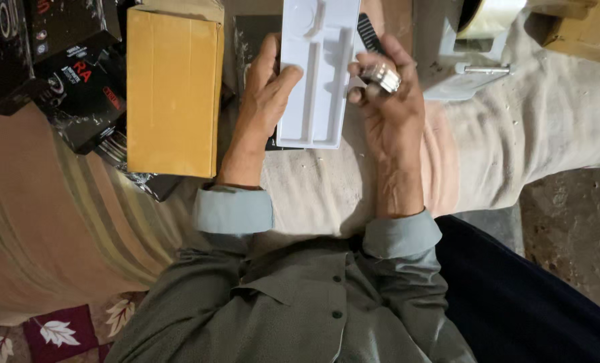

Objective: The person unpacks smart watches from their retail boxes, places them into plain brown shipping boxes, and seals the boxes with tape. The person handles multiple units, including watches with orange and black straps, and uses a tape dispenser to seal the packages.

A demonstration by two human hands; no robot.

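The left hand [263,101] holds a white plastic tray [316,70] by its left edge, with the thumb curled over the top and the fingers hidden under it. The right hand [387,101] is closed around a small shiny metal piece [382,75], pinched in the fingers just beside the tray's right edge. A black comb-like part [369,32] pokes out behind that hand.

To do this bit well, I think the left hand should keep the tray flat and steady, and the right hand should line the shiny piece up with a hollow of the same shape before pushing it in (a tilted tray would let it slide).

The tray has a long slot, a round dip at the far end and smaller pockets. All of them look empty.

On the left lies a closed yellow box [172,91]; I cannot see inside it. Farther left are black boxes [64,67], also shut. Far right sits a tape dispenser [478,40]. Everything rests on a pale cloth [515,148].
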